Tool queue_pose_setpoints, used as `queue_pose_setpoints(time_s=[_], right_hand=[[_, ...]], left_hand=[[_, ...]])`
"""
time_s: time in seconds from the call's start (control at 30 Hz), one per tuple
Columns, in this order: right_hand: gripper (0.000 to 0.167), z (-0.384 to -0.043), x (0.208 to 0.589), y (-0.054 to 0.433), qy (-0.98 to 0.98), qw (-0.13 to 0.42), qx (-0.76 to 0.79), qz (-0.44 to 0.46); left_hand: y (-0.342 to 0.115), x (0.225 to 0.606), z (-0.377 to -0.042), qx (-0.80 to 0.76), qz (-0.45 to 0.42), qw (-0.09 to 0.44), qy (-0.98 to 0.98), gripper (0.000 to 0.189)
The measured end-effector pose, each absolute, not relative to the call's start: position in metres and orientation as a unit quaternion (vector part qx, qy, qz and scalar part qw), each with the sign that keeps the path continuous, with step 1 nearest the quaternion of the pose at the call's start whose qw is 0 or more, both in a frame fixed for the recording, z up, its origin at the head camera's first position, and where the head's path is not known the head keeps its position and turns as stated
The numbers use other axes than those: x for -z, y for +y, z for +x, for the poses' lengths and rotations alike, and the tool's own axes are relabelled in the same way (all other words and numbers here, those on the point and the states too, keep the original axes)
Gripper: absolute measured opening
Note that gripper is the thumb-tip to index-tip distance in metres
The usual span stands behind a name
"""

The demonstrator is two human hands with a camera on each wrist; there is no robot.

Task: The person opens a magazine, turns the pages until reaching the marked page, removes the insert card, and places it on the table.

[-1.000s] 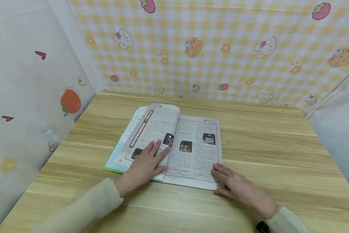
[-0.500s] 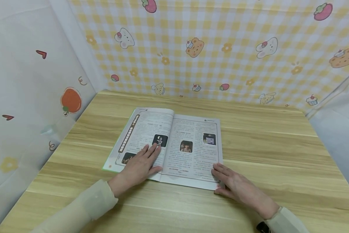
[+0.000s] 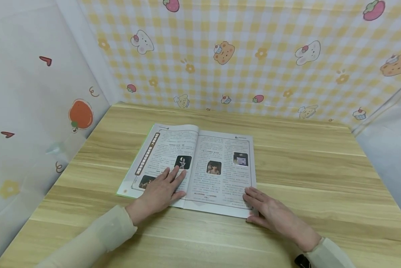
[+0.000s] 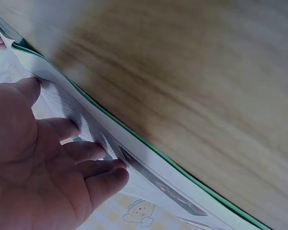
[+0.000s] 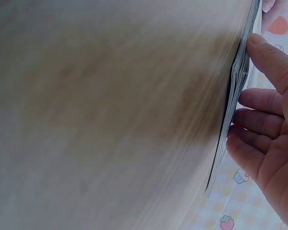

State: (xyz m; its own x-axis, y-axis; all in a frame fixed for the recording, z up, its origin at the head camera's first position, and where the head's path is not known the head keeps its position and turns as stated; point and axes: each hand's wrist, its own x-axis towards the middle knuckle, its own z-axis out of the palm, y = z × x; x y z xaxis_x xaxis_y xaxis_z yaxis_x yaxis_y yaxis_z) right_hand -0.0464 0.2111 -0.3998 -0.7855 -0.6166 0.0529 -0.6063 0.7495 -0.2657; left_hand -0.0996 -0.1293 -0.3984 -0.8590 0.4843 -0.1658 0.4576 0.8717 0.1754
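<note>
An open magazine (image 3: 220,190) lies flat on the wooden table, with columns of print and small photos on both pages. My left hand (image 3: 158,191) rests on the lower part of the left page, fingers extended and a little spread, thumb near the spine. At the lower right corner my right hand (image 3: 274,214) touches the right page's edge with its fingers, the thumb by the bottom edge. In the left wrist view a green cover edge (image 4: 182,172) shows under the pages. The right wrist view shows the stacked page edges (image 5: 236,76) beside my right fingertips.
The wooden table (image 3: 304,160) extends around the magazine on all sides. A yellow checked cloth (image 3: 254,22) with cartoon prints hangs behind it, and a white printed cloth (image 3: 26,96) stands along the left. A small black object (image 3: 301,261) is by the right sleeve.
The left page, curved up and shifted right a second ago, has come down flat to the left under my left hand, which moved slightly left. My right hand stays put.
</note>
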Motion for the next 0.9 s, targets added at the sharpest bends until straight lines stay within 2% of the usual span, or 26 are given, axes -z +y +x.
queue_pose_setpoints(time_s=[0.5, 0.9], right_hand=[[0.058, -0.0469, 0.3992, 0.2108, 0.936, 0.027, 0.133, -0.325], [0.058, -0.0470, 0.4005, 0.2106, 0.935, 0.013, 0.127, -0.330]], left_hand=[[-0.1275, 0.4004, -0.0992, -0.016, 0.241, 0.116, 0.963, 0.063], [-0.1281, 0.4007, -0.0978, -0.011, 0.247, 0.116, 0.962, 0.063]])
